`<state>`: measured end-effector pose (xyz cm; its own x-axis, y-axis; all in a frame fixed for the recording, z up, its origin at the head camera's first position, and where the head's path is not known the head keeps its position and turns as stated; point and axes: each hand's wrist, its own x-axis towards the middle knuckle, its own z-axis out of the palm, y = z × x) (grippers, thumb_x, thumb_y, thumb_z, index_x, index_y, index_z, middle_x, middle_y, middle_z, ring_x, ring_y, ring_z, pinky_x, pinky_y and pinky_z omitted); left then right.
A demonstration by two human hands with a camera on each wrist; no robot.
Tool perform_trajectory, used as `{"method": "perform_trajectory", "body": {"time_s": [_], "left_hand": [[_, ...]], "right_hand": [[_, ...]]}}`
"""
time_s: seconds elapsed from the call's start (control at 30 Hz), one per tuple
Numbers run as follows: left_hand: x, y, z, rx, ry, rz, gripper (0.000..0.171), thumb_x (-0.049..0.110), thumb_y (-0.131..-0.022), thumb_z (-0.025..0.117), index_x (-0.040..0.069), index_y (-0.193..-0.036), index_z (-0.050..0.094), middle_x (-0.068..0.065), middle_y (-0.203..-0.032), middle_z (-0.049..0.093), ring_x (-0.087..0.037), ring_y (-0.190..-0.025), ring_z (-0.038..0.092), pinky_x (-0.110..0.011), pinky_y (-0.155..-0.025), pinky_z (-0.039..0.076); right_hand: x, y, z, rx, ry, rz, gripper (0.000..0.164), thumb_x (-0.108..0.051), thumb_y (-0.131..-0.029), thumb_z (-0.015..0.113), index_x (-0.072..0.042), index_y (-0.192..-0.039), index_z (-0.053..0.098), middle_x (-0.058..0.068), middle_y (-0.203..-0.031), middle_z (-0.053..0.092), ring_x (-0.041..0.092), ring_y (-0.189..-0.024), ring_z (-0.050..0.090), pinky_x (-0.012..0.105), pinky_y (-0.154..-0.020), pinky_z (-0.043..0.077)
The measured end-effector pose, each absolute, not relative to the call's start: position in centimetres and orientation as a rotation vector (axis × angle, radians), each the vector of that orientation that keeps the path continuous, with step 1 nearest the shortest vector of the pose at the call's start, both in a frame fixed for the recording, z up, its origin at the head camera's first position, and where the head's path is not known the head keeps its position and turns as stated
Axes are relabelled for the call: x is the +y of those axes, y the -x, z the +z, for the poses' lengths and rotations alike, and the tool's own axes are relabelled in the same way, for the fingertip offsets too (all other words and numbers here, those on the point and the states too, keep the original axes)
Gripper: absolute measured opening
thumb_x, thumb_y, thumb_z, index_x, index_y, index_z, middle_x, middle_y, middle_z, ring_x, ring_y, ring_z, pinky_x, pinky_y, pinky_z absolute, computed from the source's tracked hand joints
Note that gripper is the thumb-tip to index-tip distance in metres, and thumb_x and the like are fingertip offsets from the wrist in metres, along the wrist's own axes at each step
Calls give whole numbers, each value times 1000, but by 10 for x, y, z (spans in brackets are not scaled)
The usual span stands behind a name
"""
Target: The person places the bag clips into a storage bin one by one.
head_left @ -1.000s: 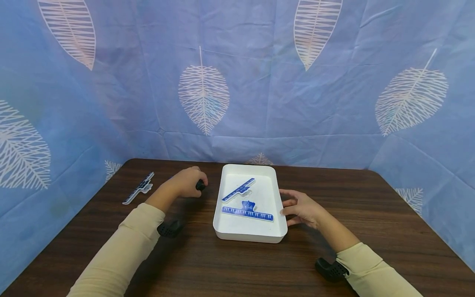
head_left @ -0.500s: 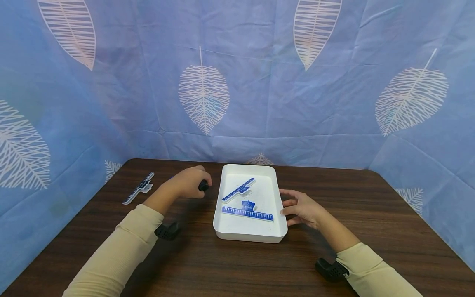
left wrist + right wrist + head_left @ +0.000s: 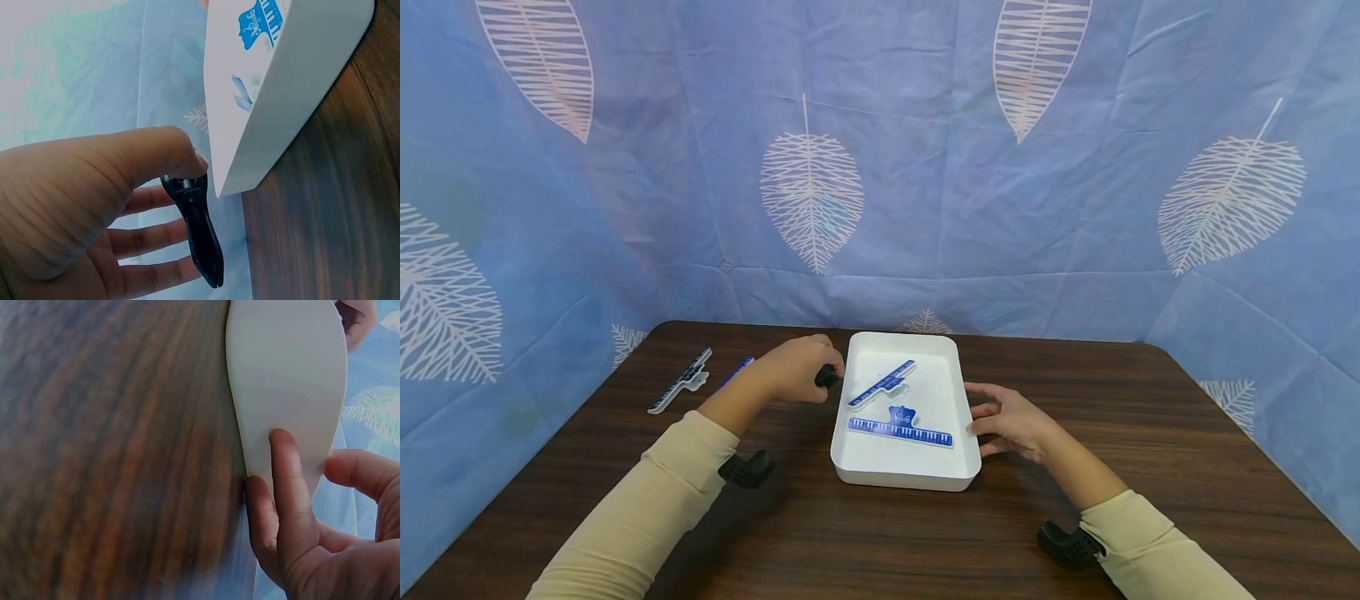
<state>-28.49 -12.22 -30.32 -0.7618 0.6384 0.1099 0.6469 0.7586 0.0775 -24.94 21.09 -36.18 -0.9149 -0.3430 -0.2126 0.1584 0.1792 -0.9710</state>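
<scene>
My left hand [image 3: 797,371] pinches a black spring clip [image 3: 203,234] between thumb and fingers, just beside the left rim of a white tray [image 3: 898,475]. The clip's metal spring shows below the thumb in the left wrist view, and its narrow end points away from the thumb. In the tray lie two blue-and-white clips with piano-key patterns, a slanted one [image 3: 880,386] and a nearly level one [image 3: 898,431]. My right hand [image 3: 1017,423] rests against the tray's right side, its fingers fairly straight along the outer wall [image 3: 284,369] and its thumb at the rim.
On the dark wooden table [image 3: 880,550], left of the tray, lies another piano-key clip [image 3: 683,382]. A further blue clip [image 3: 745,364] is partly covered by my left forearm. A blue curtain [image 3: 925,208] with white leaf prints hangs behind and around the table.
My left hand has moved right with the black clip, up to the tray's left rim. The blue clip behind my forearm shows more now. My right hand and the tray stay put.
</scene>
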Motion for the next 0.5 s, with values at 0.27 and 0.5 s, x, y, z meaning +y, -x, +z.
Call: {"method": "perform_trajectory", "body": {"time_s": [0.27,0.5], "left_hand": [[-113,283,-298,-2858,1087,-166,26,14,-69,69,17,-95,65,2,-101,54,-10,-85,48,-27,-75,44],[-102,284,-296,-2896,1063,-133,28,21,-71,71,21,-98,66,3,-107,54,-10,-92,49,-28,-84,43]], "right_hand": [[211,251,-364,2103,154,-1773,77,4,-75,63,-8,-139,22,28,-117,45,33,-86,60,46,-64,50],[210,250,-362,2103,168,-1763,77,3,-76,62,-7,-139,20,29,-118,45,34,-87,60,46,-64,50]]}}
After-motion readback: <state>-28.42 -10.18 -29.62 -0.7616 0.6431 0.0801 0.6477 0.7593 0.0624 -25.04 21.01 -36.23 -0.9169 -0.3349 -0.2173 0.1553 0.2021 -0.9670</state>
